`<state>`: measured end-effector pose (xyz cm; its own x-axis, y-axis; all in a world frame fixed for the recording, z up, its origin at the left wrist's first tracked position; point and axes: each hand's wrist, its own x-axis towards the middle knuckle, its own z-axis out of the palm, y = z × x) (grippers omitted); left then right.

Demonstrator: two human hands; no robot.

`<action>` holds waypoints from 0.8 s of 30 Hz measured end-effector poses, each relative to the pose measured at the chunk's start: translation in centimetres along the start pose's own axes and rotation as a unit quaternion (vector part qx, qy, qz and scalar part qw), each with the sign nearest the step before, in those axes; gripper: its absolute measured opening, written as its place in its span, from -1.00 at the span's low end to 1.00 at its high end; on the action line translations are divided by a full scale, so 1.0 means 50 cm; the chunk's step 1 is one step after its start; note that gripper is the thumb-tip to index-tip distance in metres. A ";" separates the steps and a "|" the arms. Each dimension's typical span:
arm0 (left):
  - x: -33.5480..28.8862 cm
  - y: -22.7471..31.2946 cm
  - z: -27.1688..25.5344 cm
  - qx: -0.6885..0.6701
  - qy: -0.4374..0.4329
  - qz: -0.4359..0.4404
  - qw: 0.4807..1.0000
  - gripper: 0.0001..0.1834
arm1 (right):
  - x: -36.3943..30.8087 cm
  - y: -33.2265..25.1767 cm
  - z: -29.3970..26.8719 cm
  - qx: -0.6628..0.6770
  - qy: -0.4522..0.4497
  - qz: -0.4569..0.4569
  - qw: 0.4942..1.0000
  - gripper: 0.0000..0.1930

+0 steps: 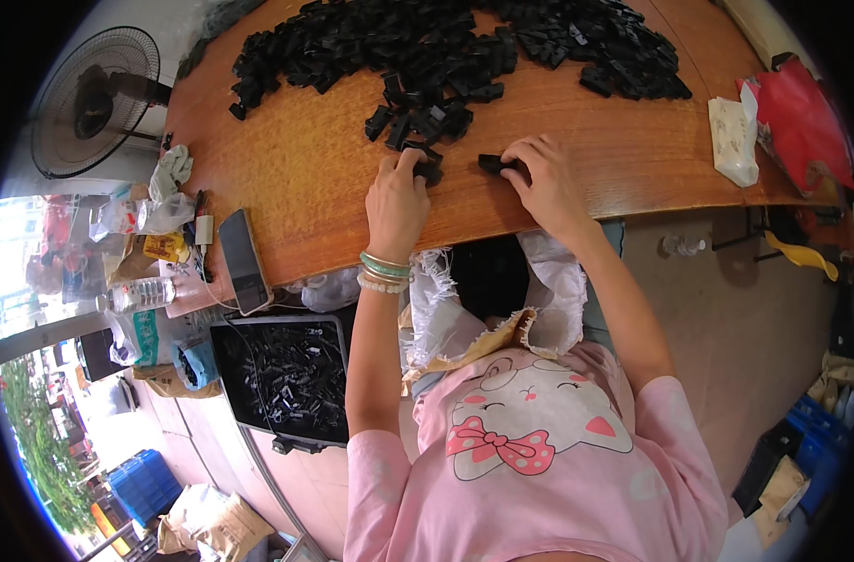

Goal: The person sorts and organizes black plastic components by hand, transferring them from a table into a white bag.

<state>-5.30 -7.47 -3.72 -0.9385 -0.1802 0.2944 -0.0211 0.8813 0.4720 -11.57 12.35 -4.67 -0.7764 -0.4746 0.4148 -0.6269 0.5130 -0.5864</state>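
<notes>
Small black plastic parts [371, 42] lie in a large heap across the far side of the wooden table [305, 169]. A loose cluster of them [418, 120] reaches toward me from the heap. At the near end of that cluster my left hand [396, 201] is closed on a black plastic part [431, 171], its fingers partly hiding it. Farther right, my right hand [546, 183] pinches another black plastic part [493, 164] between thumb and fingers, just above or on the tabletop; I cannot tell which. The two hands are apart. Bracelets circle my left wrist.
An open sack [563, 314] sits at the table edge before my lap. Below left is a black tray [338, 323] of small dark pieces. A phone [244, 262], a bottle [141, 295] and a fan [95, 103] stand left; a tissue pack [732, 140] and red bag [802, 122] lie right.
</notes>
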 end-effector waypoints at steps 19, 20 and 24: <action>-0.081 0.097 -0.056 -0.340 -0.014 -0.151 0.928 -0.82 | -0.012 -0.107 -0.028 0.422 -0.032 0.095 0.901 -0.81; -0.081 0.107 -0.056 -0.366 0.029 -0.132 0.921 -0.83 | -0.014 -0.110 -0.030 0.421 -0.031 0.095 0.902 -0.81; -0.080 0.128 -0.065 -0.493 -0.011 -0.186 0.850 -0.83 | -0.021 -0.121 -0.035 0.467 -0.026 0.128 0.874 -0.82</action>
<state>-0.57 -2.53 0.85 -0.9362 -0.3494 -0.0379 -0.0290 -0.0308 0.9991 -7.06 10.99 -0.34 -0.8643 -0.4742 0.1677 -0.0860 -0.1892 -0.9782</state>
